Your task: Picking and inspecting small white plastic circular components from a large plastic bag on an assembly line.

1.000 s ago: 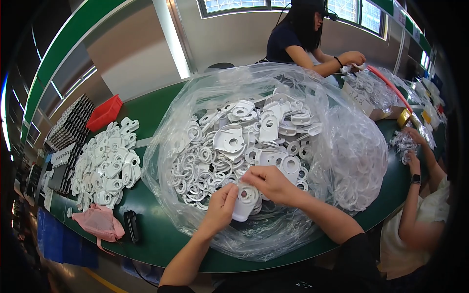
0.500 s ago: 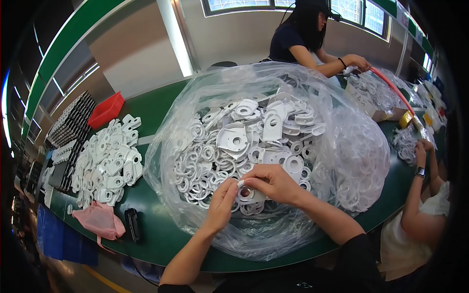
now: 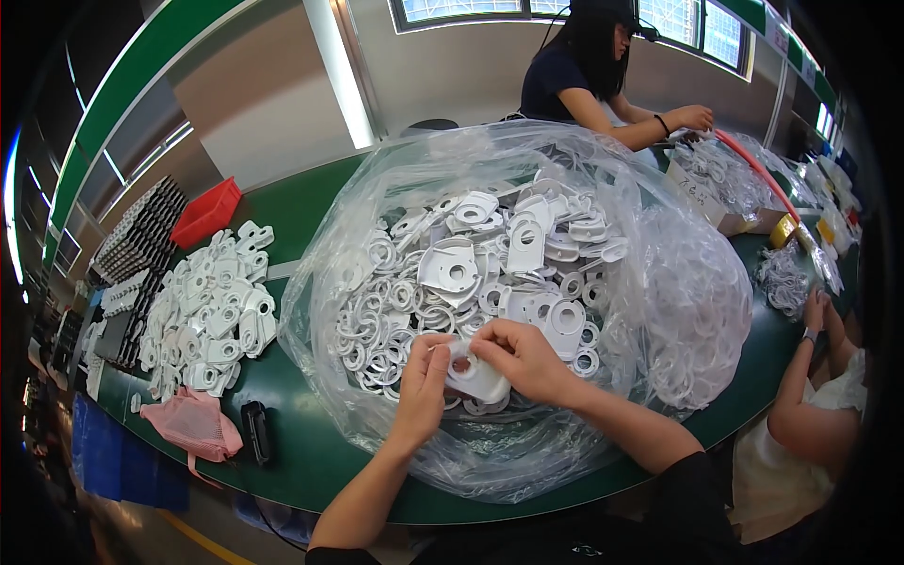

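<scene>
A large clear plastic bag (image 3: 697, 311) lies open on the green table (image 3: 311, 461), full of white plastic rings and flat white plates with round holes (image 3: 490, 264). Both my hands are inside the bag's near edge. My left hand (image 3: 421, 386) and my right hand (image 3: 523, 358) grip the same white plastic part (image 3: 474, 377) between their fingertips, with a ring at its left end by my left thumb.
A pile of finished white parts (image 3: 202, 315) lies at the left, with a pink cloth (image 3: 193, 424) and a black device (image 3: 256, 431) near the front edge. A red bin (image 3: 207, 212) and black trays (image 3: 141, 240) sit far left. One person works across the table (image 3: 584, 80), another at the right (image 3: 810, 414).
My hands have drawn closer together and lifted slightly over the bag's near edge, still working the same white part. The person at the right lowered an arm.
</scene>
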Available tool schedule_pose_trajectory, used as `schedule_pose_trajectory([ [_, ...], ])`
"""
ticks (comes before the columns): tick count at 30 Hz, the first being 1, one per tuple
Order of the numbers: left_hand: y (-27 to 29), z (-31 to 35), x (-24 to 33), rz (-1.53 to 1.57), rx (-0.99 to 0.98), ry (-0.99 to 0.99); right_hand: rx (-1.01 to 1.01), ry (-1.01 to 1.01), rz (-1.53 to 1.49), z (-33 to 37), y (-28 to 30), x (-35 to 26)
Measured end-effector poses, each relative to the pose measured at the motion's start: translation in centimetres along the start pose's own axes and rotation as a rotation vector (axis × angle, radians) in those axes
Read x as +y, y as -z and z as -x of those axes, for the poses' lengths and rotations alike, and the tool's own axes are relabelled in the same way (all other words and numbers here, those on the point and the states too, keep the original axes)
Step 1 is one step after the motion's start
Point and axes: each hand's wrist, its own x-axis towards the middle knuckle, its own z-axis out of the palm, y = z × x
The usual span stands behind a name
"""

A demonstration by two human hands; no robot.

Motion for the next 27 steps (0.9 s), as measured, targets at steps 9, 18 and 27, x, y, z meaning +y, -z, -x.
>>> schedule_pose_trajectory([
  [9, -1.2, 0.8, -0.2, -0.179, -0.183, -0.004, 0.160, 0.031, -0.105, -0.2, -0.3, 0.2],
  [18, -1.2, 0.6, -0.7, 0.264, -0.219, 0.097, 0.258, 0.043, -0.336, -0.4, -0.5, -0.1],
  [27, -0.3, 0.6, -0.1, -0.250, -0.235, -0.012, 0.081, -0.022, 0.137, 0.0, 0.4, -1.0],
])
